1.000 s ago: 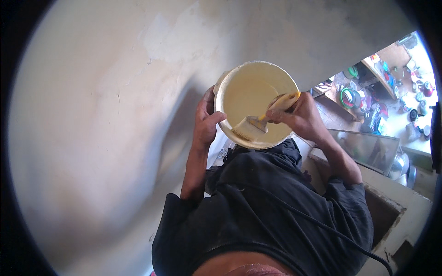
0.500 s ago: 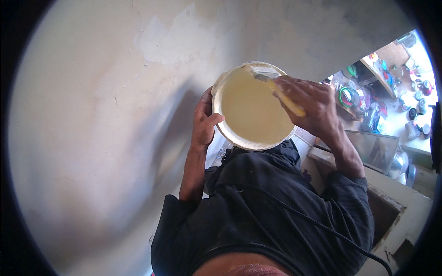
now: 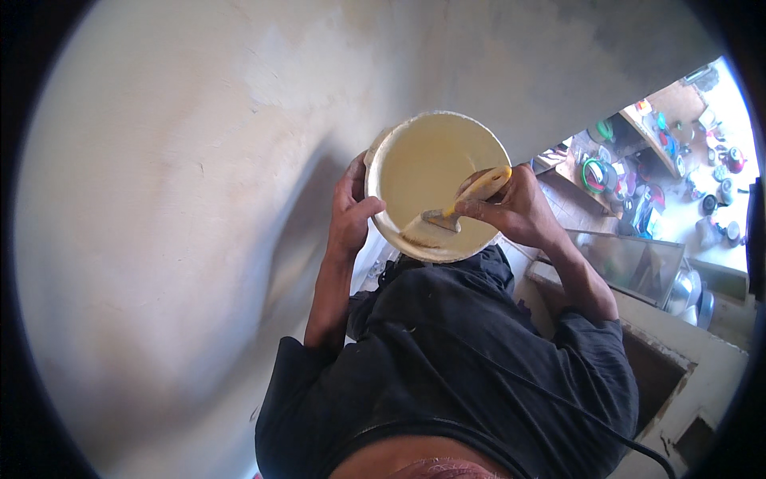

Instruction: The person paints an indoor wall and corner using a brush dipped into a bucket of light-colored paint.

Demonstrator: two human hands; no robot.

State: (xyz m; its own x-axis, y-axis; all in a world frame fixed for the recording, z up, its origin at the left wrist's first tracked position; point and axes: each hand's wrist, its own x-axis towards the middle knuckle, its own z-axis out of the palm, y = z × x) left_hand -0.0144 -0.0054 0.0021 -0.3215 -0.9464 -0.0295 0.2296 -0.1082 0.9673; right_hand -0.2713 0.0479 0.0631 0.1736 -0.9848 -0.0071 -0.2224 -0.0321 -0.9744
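My left hand (image 3: 352,209) grips the left rim of a round paint bucket (image 3: 384,226), thumb over the edge and fingers along the outside. Pale yellow paint (image 3: 419,172) shows inside it. In my right hand (image 3: 511,203) is a flat paintbrush (image 3: 483,185) with a yellow handle and a metal ferrule. The brush points down to the left, its paint-coated bristles lying against the near inner side of the bucket. Whether the bristle tips touch the paint's surface I cannot tell.
A patchy plastered wall (image 3: 159,207) rises close on my left and ahead. To the right stand a glass-fronted panel (image 3: 630,259) and a worn pale cabinet frame (image 3: 678,347). Shelves with coloured household goods (image 3: 602,172) lie beyond. A black cable (image 3: 590,415) crosses my shirt.
My right hand has turned the paintbrush over and brought its bristles from the bucket's far rim to the near inner side. My left hand still holds the bucket in nearly the same place.
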